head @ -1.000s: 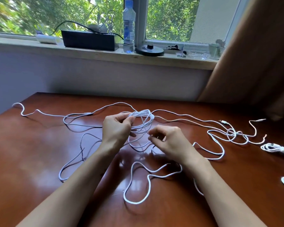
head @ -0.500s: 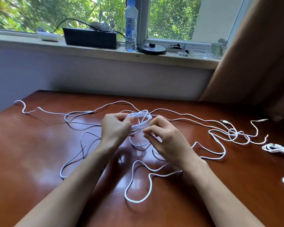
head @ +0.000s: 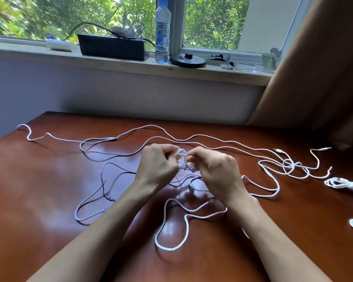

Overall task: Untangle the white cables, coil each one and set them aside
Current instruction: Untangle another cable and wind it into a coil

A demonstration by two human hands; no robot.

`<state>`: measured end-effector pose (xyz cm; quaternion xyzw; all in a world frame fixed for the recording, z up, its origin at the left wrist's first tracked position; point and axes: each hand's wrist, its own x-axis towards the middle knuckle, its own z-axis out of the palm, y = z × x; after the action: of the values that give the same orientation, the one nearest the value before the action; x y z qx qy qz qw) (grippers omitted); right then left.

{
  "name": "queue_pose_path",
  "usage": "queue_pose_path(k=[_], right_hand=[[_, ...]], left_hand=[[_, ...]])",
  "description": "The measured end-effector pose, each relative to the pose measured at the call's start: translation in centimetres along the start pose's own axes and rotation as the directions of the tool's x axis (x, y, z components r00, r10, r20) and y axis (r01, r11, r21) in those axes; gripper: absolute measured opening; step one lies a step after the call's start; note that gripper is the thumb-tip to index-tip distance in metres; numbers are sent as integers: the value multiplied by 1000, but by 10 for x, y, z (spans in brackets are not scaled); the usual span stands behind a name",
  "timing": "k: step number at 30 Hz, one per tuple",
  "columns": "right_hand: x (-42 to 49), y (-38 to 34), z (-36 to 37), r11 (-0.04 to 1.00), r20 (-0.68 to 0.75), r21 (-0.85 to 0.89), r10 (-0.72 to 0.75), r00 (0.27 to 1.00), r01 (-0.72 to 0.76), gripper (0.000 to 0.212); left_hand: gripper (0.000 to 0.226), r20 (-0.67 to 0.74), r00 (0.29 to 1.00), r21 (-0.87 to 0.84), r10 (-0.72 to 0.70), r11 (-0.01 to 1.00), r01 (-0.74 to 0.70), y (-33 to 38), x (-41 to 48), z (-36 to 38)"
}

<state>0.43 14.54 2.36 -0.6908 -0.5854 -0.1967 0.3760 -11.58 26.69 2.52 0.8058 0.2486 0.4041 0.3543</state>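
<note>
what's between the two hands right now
A small bunch of white cable loops, pinched by the left hand and the right hand, in the head view.

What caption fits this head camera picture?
Left hand and right hand pinch a bundle of thin white cables over a glossy brown table.

My forearms (head: 102, 231) come in from the lower edge of the frame, bare along their whole visible length. At frame centre, left hand (head: 157, 167) and right hand (head: 216, 173) are bare as well.
</note>
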Motion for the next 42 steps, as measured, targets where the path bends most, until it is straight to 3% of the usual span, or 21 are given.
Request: queue_pose_path(k=[3, 6, 12, 22, 27, 31, 35, 38, 42], right_hand=[[-1, 7, -1, 982, 40, 51, 178, 983, -180, 25], [2, 10, 0, 925, 60, 205, 314, 947, -320, 9], [4, 6, -3, 758, 96, 425, 505, 858, -494, 23], [10, 8, -1, 331, 278, 709, 679, 679, -622, 27], [9, 14, 5, 227, 323, 757, 685, 654, -612, 28], [10, 18, -2, 226, 330, 790, 627, 706, -570, 20], [9, 21, -5, 368, 231, 751, 631, 741, -548, 16], [8, 26, -6, 450, 182, 690, 650, 738, -566, 12], [5, 29, -1, 636, 132, 541, 583, 802, -551, 14]], left_hand=[[21, 66, 993, -16, 95, 995, -94, 2, -3, 4], [27, 81, 986, -51, 144, 989, -140, 3, -2, 5], [25, 114, 986, -158, 123, 982, -105, 6, -2, 6], [25, 190, 960, -232, 205, 960, -159, 6, -2, 5], [23, 239, 947, -213, 215, 963, -165, 6, -1, 3], [26, 241, 960, -269, 141, 960, -73, 8, -1, 1], [38, 271, 962, -404, 40, 911, 76, 14, -2, 1], [34, 262, 965, -476, -5, 869, 134, 17, -2, 1], [25, 203, 974, -528, -103, 826, 198, 19, -1, -1]])
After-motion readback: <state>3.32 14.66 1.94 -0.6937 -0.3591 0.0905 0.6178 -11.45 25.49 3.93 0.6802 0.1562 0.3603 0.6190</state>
